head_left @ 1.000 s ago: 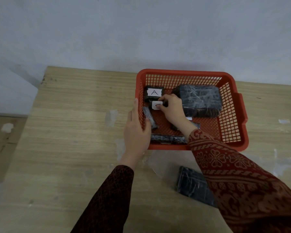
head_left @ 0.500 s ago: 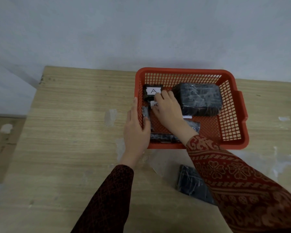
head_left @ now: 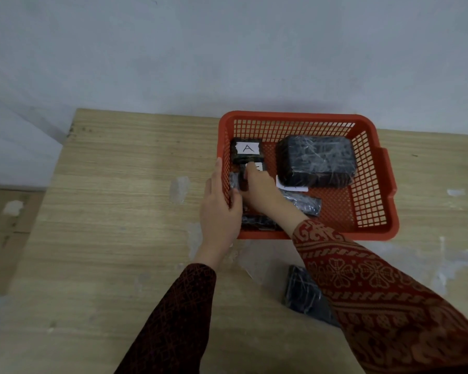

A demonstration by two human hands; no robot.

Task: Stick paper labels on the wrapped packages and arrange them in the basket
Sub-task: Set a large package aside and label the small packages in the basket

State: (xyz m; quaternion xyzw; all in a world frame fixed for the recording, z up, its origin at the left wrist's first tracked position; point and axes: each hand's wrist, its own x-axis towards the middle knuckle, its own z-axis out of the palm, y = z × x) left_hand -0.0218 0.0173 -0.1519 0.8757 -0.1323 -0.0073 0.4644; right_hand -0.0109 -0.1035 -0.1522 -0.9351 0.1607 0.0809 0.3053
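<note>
Since a moment ago the right hand (head_left: 260,188) has drawn back, fingers curled on a small labelled package (head_left: 257,168) inside the basket (head_left: 389,184). The left hand (head_left: 220,209) clasps the basket's left rim. Open floor lies at the basket's right.

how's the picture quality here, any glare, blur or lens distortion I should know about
Head view: soft, even light, faint shadows; white glare streaks on the large wrapped package; the letter A label reads clearly; the table edges splay from wide-angle distortion; slight overall softness.
</note>
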